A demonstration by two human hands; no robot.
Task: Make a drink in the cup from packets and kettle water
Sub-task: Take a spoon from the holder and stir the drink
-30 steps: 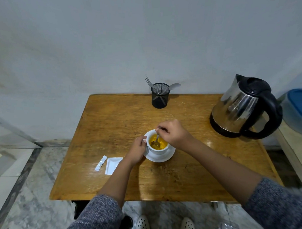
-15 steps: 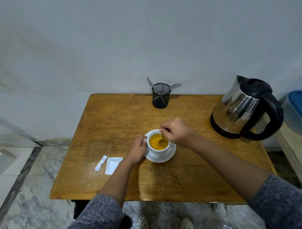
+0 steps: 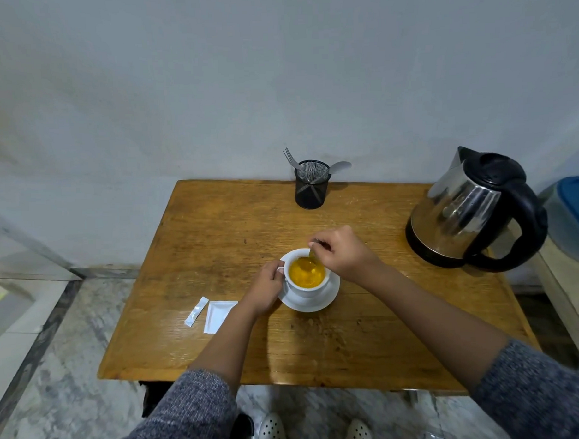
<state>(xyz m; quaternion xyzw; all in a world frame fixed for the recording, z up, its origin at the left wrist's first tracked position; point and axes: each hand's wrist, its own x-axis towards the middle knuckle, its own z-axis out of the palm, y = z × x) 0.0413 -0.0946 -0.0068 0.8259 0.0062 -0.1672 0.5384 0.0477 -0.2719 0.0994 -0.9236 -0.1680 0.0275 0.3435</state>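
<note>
While stirred, cup (image 3: 308,282) brimful, orange-yellow.

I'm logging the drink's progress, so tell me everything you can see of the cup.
The cup is white, glossy like ceramic, and upright on a white saucer on the wooden table. It holds orange-yellow liquid. The left hand grips its handle side; the right hand dips a spoon in.
</note>
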